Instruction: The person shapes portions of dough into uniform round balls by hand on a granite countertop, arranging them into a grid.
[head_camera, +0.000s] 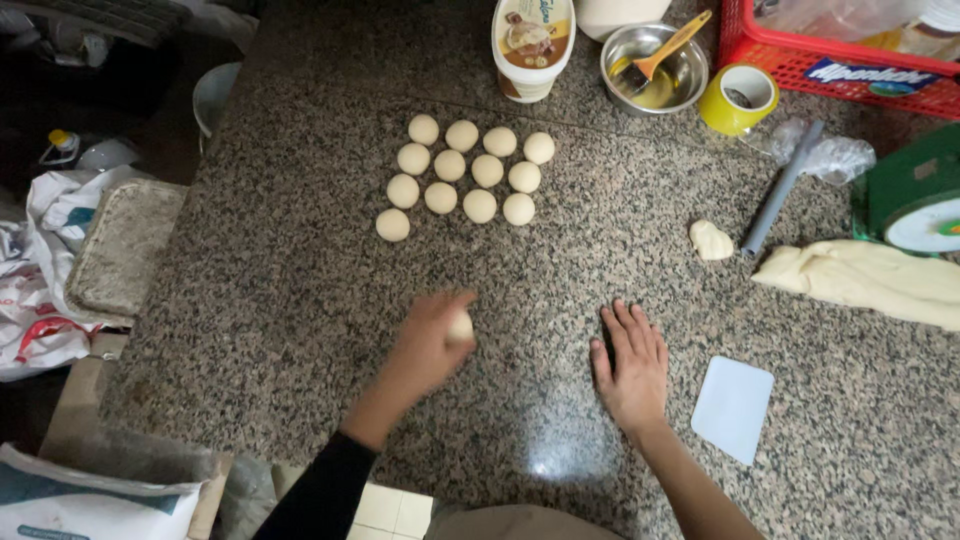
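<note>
Left hand (432, 335) is cupped over a dough ball (461, 327), fingers curled narrow around it, pressing it on the counter (300, 300) near the middle, a bit toward the near edge. The hand is motion-blurred. Only a sliver of the ball shows at the fingertips. Dark sleeve on that arm.

Right hand (632, 365) lies flat on the counter, palm down, fingers spread wide and pointing to the far edge, holding nothing. It sits well apart from the left hand, nearer the right side.

Just right of the right hand lies a white scraper (733, 408), flat, not touching the hand.

Finished balls (462, 177) sit in slanted rows toward the far edge, left of centre, close together, well apart from the working ball.

Toward the right edge lies a dough slab (865, 280), long and pale, next to a green scale (915, 195). A small dough piece (710, 241) sits left of the slab, just beside a grey rolling pin (780, 188) that lies at an angle.

Along the far edge: a tub (533, 45) upright, a steel bowl (655, 68) with a brush (672, 45) leaning in it, a yellow tape roll (739, 99), a red basket (830, 55) in the far right corner.

Off the left edge: a tray (125, 245) and bags (40, 290).
</note>
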